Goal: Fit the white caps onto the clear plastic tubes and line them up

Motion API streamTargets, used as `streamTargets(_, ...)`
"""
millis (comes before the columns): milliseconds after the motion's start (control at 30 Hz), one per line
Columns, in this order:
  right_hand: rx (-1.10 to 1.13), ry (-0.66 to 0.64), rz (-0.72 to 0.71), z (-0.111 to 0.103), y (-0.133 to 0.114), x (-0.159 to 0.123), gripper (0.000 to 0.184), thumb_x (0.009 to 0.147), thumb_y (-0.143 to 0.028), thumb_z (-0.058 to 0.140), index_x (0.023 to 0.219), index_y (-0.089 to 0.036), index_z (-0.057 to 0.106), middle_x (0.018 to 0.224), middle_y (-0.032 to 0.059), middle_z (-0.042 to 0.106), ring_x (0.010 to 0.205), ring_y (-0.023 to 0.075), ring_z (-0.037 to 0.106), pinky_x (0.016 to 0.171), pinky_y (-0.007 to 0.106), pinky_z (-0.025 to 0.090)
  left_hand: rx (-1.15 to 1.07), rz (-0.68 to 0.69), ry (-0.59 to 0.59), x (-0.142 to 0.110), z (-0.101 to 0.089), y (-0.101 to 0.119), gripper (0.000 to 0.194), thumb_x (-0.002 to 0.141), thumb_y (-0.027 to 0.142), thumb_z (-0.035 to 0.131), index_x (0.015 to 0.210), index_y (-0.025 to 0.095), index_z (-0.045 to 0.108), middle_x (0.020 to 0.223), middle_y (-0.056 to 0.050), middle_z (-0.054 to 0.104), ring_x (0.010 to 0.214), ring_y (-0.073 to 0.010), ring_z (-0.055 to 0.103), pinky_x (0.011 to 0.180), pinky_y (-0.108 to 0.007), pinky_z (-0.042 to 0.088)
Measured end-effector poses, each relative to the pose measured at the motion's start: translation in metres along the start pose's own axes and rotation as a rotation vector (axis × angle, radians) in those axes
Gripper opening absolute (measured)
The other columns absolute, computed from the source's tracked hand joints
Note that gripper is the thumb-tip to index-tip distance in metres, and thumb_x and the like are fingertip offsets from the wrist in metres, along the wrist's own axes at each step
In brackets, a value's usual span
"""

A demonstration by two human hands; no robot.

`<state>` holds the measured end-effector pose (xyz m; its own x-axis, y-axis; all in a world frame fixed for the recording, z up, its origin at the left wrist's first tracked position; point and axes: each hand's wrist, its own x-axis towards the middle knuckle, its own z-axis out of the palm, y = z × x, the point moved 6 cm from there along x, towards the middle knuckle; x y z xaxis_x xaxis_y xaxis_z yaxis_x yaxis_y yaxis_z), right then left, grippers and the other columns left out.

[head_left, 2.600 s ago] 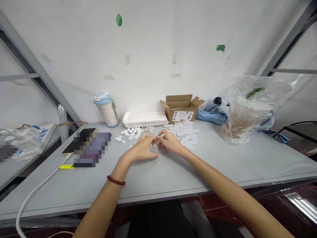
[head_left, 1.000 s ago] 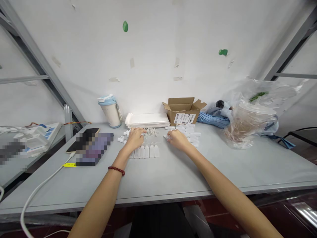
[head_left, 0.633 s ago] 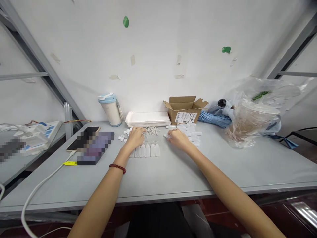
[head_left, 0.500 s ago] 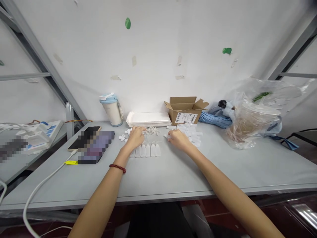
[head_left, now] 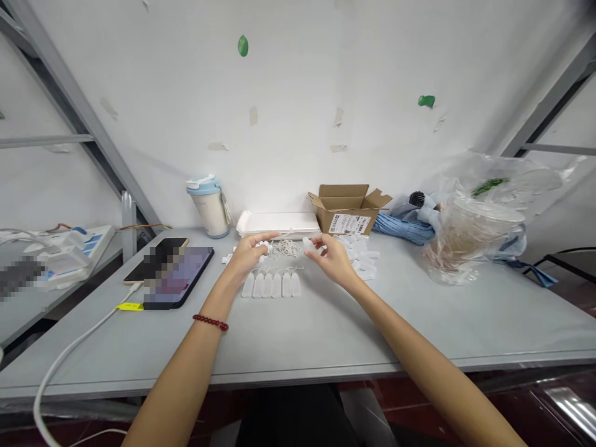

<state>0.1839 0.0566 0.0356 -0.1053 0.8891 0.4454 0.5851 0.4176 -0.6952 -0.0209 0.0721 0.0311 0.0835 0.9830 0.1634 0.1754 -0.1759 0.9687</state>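
Observation:
My left hand is raised a little over the table, its index finger stretched out to the right. A small white piece shows between its thumb and fingers; its exact kind is unclear. Across from it, my right hand pinches a small translucent sleeve between thumb and fingers. A tangle of white string lies between the hands. Nearer to me, several translucent sleeves with strings stand in a row. More loose sleeves are piled right of my right hand, and small white parts lie beside my left.
Behind are white trays, an open cardboard box and a tumbler. Two phones and a charging cable lie left. Blue cloth and a plastic-wrapped spool stand right.
My right hand has lifted a sleeve from beside the pile and brought it left. My left hand has drawn back slightly left from the string, its index finger now stretched out.

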Motion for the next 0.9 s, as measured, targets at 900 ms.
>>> streamTargets(900,0.802,-0.156,0.257,0.020,-0.010,-0.011,0.024,0.061,-0.033,0.076,0.073,-0.016,0.063,0.070,0.0014,0.067,0.068,0.0143,0.060,0.073,0.030,0.045,-0.050,-0.108,-0.214,-0.019,0.033,0.005,0.031,0.072,0.037,0.065,0.095,0.017,0.063,0.085,-0.006,0.069,0.085,-0.0188,0.061,0.072,-0.030,0.043)
